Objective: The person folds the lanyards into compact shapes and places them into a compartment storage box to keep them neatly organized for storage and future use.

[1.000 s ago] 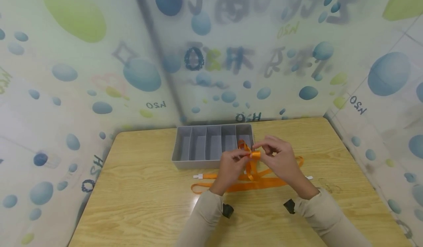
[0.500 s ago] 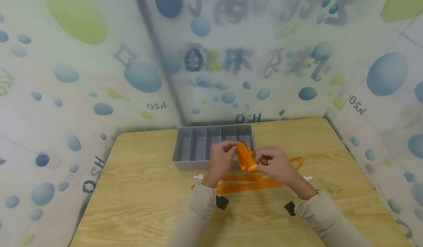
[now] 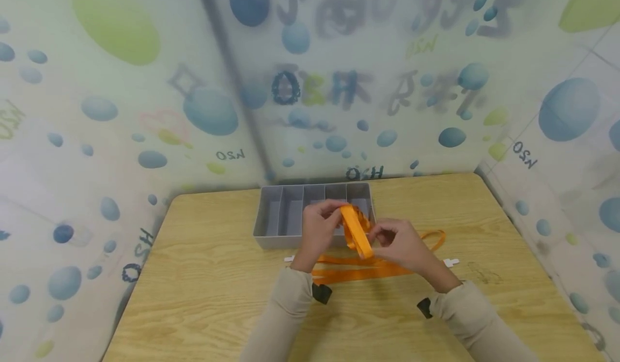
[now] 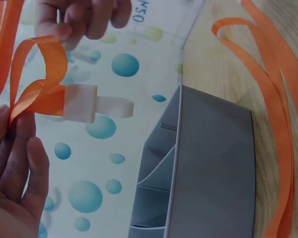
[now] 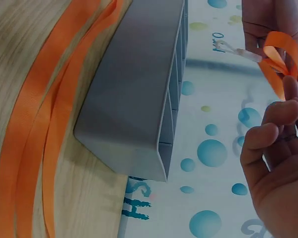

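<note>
Between both hands, in front of the grey tray (image 3: 310,240), an orange lanyard (image 3: 357,233) is gathered into flat folded loops. My left hand (image 3: 319,230) pinches its upper end. My right hand (image 3: 399,243) pinches its lower end between thumb and fingers, with the other fingers bent. In the left wrist view a white plastic clip (image 4: 80,103) sticks out from the folded strap, beside a loose loop. The right wrist view has the strap (image 5: 280,47) at the right fingertips and the left hand (image 5: 273,20) behind it.
More orange lanyards (image 3: 382,271) lie stretched across the wooden table (image 3: 208,297) under the hands, with a white clip (image 3: 451,262) at the right. The tray has several compartments (image 3: 292,211) and stands near the patterned back wall (image 3: 310,136).
My left hand has moved left, away from the right one. The lanyard, bunched between the fingertips a second ago, now spans the hands as a longer folded band. The right hand has shifted slightly downward.
</note>
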Tool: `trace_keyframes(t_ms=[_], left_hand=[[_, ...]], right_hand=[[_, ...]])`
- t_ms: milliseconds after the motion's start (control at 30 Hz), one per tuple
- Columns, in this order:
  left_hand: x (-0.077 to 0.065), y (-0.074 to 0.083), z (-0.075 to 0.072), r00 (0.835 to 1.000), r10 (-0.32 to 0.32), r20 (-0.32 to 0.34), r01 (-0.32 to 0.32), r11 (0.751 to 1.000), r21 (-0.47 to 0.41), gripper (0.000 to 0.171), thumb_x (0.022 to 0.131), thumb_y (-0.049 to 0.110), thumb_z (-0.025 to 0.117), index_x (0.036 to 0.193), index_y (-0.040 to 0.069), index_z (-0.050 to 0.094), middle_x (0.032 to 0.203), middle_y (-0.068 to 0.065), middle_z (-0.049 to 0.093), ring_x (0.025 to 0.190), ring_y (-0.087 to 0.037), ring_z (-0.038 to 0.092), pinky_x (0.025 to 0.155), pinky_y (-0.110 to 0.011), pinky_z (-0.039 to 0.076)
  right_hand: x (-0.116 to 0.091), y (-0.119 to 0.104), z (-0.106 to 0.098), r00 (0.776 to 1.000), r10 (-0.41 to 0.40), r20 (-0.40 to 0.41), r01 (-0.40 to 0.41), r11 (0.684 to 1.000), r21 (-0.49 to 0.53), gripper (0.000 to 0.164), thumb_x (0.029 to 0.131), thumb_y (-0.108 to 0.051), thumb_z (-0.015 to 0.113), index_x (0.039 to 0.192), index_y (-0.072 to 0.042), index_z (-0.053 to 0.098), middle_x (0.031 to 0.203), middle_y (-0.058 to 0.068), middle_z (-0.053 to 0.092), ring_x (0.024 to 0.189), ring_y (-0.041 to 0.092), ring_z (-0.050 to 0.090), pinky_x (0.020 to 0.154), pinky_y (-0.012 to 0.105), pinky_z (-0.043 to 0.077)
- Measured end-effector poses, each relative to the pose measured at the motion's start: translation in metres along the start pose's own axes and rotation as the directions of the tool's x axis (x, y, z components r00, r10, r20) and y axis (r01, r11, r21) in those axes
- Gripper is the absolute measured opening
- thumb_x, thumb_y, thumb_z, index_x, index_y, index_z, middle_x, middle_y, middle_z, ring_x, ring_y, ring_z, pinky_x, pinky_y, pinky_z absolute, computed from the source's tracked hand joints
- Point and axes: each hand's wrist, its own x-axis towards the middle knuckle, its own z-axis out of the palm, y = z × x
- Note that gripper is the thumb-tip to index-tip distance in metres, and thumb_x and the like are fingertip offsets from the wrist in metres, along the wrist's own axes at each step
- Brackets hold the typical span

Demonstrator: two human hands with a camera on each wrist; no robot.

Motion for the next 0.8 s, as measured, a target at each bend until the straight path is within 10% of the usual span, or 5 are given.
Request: trace_keyframes(t_ms=[367, 800], left_hand=[[-0.002, 0.010, 0.001, 0.999, -0.027, 0.046, 0.029, 0.999, -0.043, 0.011, 0.093, 0.003, 0.067, 0.098, 0.000, 0.076, 0.092, -0.013, 0.074, 0.064, -0.014, 0.065, 0.061, -0.030, 0.058], [-0.003, 0.015, 0.004, 0.995, -0.034, 0.097, 0.042, 0.996, -0.083, 0.014, 0.094, -0.002, 0.062, 0.099, -0.002, 0.075, 0.094, -0.017, 0.073, 0.063, -0.014, 0.066, 0.061, -0.032, 0.059]], right_hand=[[-0.004, 0.024, 0.005, 0.995, 0.102, -0.003, -0.102, 0.995, -0.021, 0.050, 0.072, -0.012, 0.090, 0.117, -0.003, 0.070, 0.102, 0.010, 0.067, 0.060, 0.015, 0.058, 0.053, 0.028, 0.050], [-0.005, 0.030, 0.010, 0.998, 0.065, 0.010, -0.064, 0.998, -0.023, 0.048, 0.079, -0.001, 0.082, 0.124, 0.004, 0.065, 0.081, 0.006, 0.069, 0.059, 0.010, 0.060, 0.051, 0.027, 0.051]])
